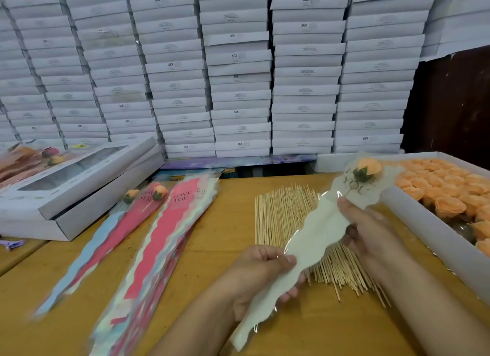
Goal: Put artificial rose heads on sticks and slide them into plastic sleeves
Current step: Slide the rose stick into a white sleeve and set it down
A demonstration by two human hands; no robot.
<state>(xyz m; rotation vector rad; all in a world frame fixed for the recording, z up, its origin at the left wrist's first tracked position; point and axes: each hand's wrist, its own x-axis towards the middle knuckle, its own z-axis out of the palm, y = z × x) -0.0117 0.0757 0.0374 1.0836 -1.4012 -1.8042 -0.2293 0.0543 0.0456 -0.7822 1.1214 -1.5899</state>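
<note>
— Where does the cream, wavy-edged plastic sleeve sit?
— It lies slanted between both hands, above the yellow wooden table. An orange artificial rose head on a thin stick shows at its wide top end, behind the printed lettering.
— How do the hands hold it?
— The left hand curls its fingers round the narrow lower part. The right hand grips the middle, thumb on the front face.
— What lies underneath?
— A spread pile of thin bamboo sticks, directly under the sleeve.
— And farther out?
— To the right, a white tray of orange rose heads. To the left, a stack of pink and blue sleeves, beside two filled sleeves and a flat white window-lid box. Stacked white boxes fill the back.
</note>
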